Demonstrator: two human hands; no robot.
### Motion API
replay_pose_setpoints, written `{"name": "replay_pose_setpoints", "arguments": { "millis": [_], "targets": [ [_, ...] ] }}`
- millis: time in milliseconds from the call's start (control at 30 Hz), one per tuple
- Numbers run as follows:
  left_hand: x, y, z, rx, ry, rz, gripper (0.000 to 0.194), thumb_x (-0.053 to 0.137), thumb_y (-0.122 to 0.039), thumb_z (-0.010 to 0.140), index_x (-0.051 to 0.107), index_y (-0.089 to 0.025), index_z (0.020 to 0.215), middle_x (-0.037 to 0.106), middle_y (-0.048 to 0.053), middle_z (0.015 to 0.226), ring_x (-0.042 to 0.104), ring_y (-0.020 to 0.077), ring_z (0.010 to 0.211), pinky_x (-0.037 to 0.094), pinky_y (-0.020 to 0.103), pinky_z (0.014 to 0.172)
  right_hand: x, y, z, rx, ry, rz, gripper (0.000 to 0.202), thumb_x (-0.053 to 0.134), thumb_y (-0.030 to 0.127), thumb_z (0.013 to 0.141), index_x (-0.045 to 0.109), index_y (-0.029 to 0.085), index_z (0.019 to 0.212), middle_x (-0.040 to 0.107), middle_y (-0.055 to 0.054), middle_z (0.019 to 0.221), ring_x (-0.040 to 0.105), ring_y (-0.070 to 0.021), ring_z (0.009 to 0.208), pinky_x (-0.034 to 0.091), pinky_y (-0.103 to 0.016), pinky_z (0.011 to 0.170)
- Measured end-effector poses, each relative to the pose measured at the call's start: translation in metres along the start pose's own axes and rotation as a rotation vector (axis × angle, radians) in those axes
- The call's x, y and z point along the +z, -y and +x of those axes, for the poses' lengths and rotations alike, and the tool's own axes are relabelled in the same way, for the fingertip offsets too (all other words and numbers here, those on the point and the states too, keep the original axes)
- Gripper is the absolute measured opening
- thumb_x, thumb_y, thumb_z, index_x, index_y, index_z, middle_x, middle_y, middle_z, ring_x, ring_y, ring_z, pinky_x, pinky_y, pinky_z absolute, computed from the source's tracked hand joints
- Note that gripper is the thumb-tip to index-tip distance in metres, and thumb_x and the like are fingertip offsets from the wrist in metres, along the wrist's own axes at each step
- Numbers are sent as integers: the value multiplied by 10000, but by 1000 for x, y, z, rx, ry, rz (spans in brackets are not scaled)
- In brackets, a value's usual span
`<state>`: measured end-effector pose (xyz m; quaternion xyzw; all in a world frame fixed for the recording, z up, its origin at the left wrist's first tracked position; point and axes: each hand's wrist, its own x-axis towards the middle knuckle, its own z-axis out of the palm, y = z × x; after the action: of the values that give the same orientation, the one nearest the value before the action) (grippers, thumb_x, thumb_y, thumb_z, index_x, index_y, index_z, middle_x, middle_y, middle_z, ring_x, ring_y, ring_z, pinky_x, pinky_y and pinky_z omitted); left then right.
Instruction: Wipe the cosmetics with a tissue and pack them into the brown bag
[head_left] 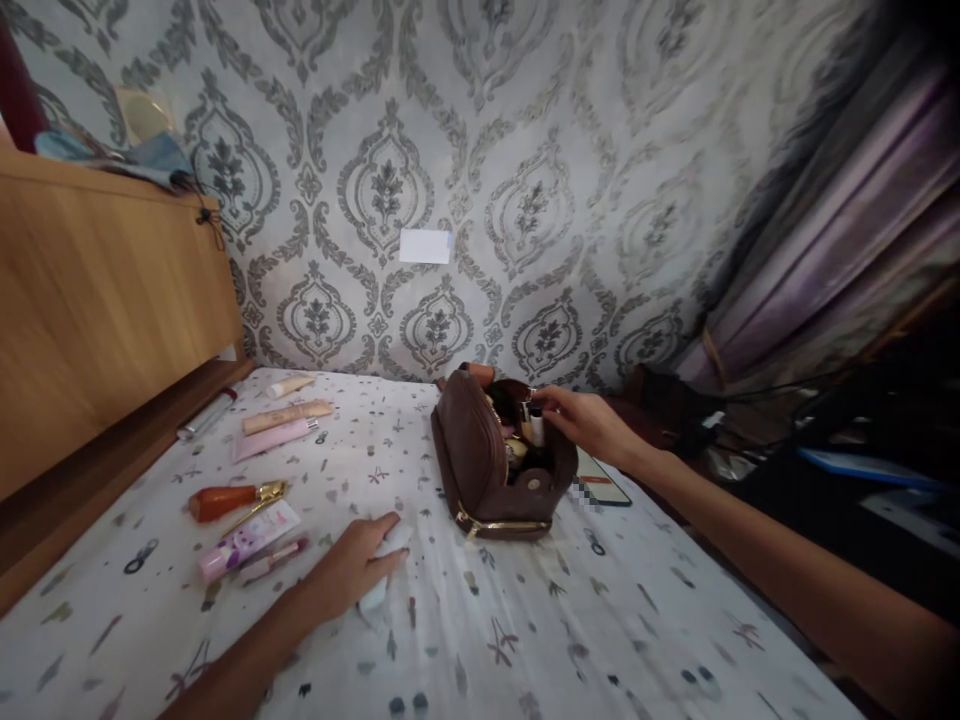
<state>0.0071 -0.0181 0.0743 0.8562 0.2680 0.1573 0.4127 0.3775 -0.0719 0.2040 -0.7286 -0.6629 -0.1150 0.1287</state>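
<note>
A brown cosmetic bag (pixel 480 450) with gold zips stands open on the patterned white sheet, several small items inside it. My right hand (pixel 574 415) is at the bag's right rim, its fingers bent over the opening beside a small white-and-dark tube (pixel 537 427); whether they grip anything is too small to tell. Left of the bag, my left hand (pixel 360 565) rests with thumb and fingers apart around a pale, bluish-white object (pixel 375 592) lying on the sheet. Nearest to it on the left are a slim pink tube (pixel 274 560) and a purple-and-white tube (pixel 247 540).
An orange bottle (pixel 225 502) lies at the left. Behind it are a pink tube (pixel 274 438), a beige tube (pixel 285 416), a cream tube (pixel 290 386) and a silver tube (pixel 208 414). A flat card-like item (pixel 609 488) lies right of the bag. A wooden cabinet (pixel 112 300) borders the left.
</note>
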Motion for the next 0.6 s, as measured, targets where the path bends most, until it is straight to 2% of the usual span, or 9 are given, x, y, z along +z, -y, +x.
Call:
{"name": "replay_pose_setpoints", "arguments": {
  "millis": [167,367,600],
  "targets": [
    [1,0,2,-40,-28,63,192,464,-381,860,541,-209,894,561,-20,717,540,192,744,400,280,717,3,4,5,47,27,-71,228,508,183,842,648,215,1019,730,-30,910,656,-182,775,444,-255,693],
    [2,2,4,-10,-25,58,176,450,-374,856,488,-206,817,567,-3,774,551,190,769,390,280,734,3,0,1,68,2,-29,228,508,196,844,675,204,998,736,-35,909,658,-178,753,450,-254,689],
    [3,4,3,-8,-17,50,170,457,-359,853,421,-222,759,508,-36,695,522,169,711,369,268,693,1,1,0,39,7,-21,243,505,186,835,717,207,951,747,-28,879,672,-185,768,463,-253,707]
  ]
}}
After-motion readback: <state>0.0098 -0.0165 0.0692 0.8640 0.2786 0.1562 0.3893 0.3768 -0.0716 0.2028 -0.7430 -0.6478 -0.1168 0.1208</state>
